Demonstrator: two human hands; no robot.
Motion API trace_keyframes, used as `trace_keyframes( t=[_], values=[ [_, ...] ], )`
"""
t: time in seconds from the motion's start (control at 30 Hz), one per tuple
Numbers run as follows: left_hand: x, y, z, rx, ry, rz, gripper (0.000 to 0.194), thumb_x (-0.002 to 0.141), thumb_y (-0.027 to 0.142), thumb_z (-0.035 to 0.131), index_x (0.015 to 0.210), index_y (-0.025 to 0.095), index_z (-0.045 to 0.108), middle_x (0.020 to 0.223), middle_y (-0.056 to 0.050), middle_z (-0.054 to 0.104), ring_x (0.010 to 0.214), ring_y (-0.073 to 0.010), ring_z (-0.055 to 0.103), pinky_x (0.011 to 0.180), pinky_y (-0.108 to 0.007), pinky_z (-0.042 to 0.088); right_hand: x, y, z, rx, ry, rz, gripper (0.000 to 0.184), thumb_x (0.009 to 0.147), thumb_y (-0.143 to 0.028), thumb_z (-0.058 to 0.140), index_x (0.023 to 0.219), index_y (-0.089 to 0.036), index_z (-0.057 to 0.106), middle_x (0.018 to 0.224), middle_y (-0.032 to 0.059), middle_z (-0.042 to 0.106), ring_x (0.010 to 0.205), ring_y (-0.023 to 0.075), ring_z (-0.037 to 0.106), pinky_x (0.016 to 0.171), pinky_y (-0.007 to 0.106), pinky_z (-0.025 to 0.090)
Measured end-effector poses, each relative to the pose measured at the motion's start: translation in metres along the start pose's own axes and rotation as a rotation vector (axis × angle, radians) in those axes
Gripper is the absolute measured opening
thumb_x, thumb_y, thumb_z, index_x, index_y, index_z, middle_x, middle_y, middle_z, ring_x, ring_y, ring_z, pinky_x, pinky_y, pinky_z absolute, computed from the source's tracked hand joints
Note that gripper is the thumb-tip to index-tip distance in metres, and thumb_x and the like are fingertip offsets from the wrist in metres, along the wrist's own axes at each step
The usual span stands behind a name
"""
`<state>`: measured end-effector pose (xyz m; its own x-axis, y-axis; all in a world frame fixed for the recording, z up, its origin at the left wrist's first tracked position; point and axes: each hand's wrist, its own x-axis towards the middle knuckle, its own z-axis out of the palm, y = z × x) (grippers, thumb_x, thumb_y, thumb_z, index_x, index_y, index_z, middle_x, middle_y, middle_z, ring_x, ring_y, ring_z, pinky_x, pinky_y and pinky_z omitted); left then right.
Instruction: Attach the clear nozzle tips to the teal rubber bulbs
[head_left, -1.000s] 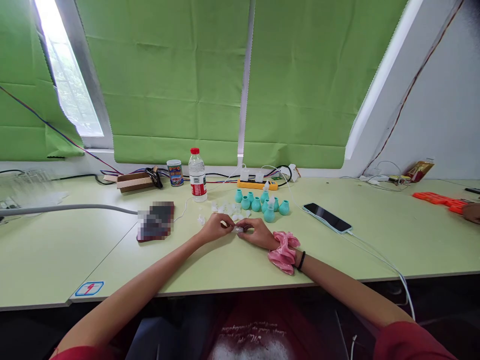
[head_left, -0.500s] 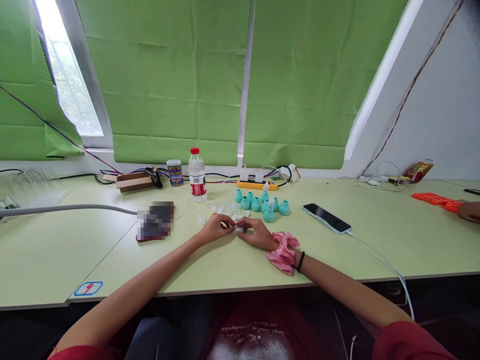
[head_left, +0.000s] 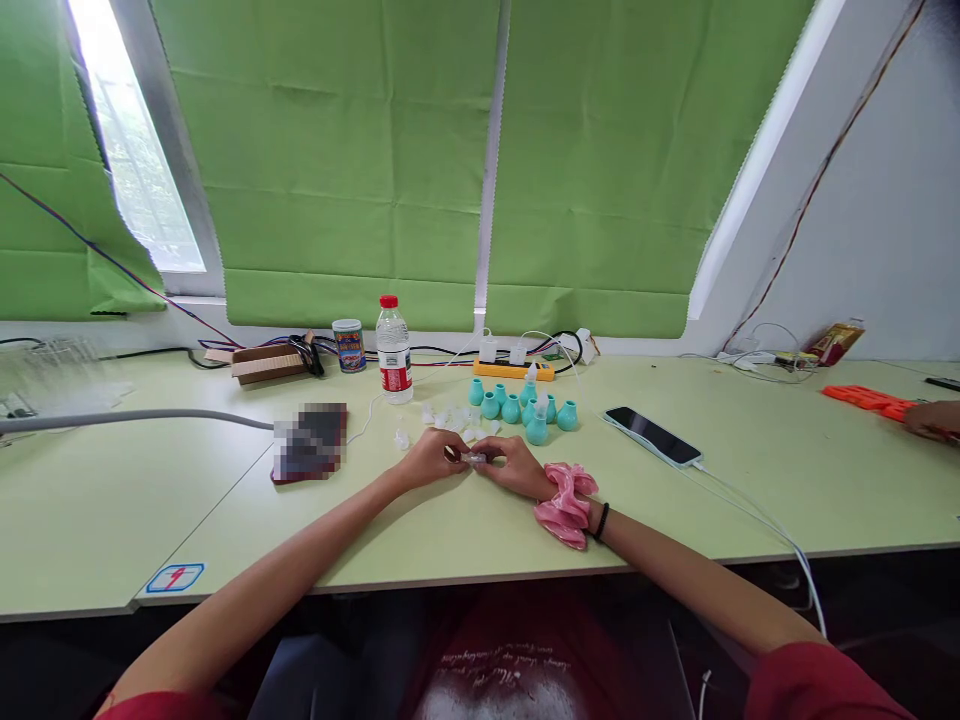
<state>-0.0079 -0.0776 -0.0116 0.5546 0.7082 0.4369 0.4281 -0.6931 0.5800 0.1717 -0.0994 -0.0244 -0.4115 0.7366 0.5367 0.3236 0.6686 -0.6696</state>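
Between my two hands is a small clear plastic piece (head_left: 474, 458), pinched at its left end by my left hand (head_left: 431, 457) and at its right end by my right hand (head_left: 516, 467). Both hands are closed at the fingertips, just above the table. Behind them lie several small translucent white pieces (head_left: 450, 416), with one white piece (head_left: 402, 439) apart to the left. Several teal rubber bulbs (head_left: 511, 409) stand beyond my right hand. Translucent tips stick up from two of them, including the front bulb (head_left: 536, 432).
A water bottle (head_left: 395, 355) and a can (head_left: 349, 347) stand at the back, left of an orange power strip (head_left: 514, 369). A phone (head_left: 652, 436) on a cable lies right. A pixelated dark object (head_left: 310, 445) is left. Another person's hand (head_left: 934, 420) touches orange pieces (head_left: 866, 400) far right.
The fingers of my left hand have shifted slightly around the clear piece, which tilts a little differently. The other person's hand at far right has moved slightly left.
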Motion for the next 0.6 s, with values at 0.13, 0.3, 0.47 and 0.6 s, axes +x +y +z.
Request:
trace_keyframes(
  t=[0.13,0.3,0.47,0.6],
  values=[
    [-0.0004,-0.0012,0.0026,-0.004,0.016,-0.009,0.018,0.061,0.016,0.059,0.078,0.013,0.065,0.067,-0.002,0.064,0.057,-0.0106,0.057,0.053,-0.018,0.048,-0.0005,0.0012,0.0022,0.056,0.043,0.057,0.023,0.065,-0.022,0.059,0.087,-0.017,0.055,0.081,0.0024,0.065,0.072,0.0152,0.061,0.070,0.029,0.050],
    [-0.0014,0.0002,0.0034,0.004,0.016,-0.001,0.022,0.061,0.016,0.059,0.082,0.012,0.065,0.073,-0.004,0.064,0.061,-0.0118,0.057,0.055,-0.020,0.048,0.0005,0.0046,0.0038,0.141,0.119,0.171,0.029,0.059,-0.026,0.065,0.081,-0.017,0.047,0.076,0.0047,0.065,0.070,0.0176,0.064,0.065,0.031,0.053],
    [-0.0008,0.0032,0.0042,0.012,0.004,0.018,0.020,0.061,0.015,0.058,0.080,0.012,0.065,0.077,-0.005,0.062,0.062,-0.0118,0.056,0.059,-0.021,0.047,0.0011,0.0037,0.0031,0.172,0.111,0.197,0.032,0.058,-0.029,0.067,0.080,-0.016,0.049,0.074,0.0050,0.066,0.071,0.0189,0.064,0.067,0.033,0.054],
    [-0.0009,0.0070,0.0046,0.020,0.005,0.030,0.016,0.059,0.014,0.058,0.074,0.013,0.063,0.073,-0.003,0.060,0.065,-0.0130,0.054,0.062,-0.023,0.045,0.0010,0.0028,0.0038,0.156,0.114,0.172,0.030,0.058,-0.029,0.067,0.080,-0.016,0.051,0.074,0.0046,0.064,0.070,0.0179,0.063,0.066,0.032,0.054]
  ],
)
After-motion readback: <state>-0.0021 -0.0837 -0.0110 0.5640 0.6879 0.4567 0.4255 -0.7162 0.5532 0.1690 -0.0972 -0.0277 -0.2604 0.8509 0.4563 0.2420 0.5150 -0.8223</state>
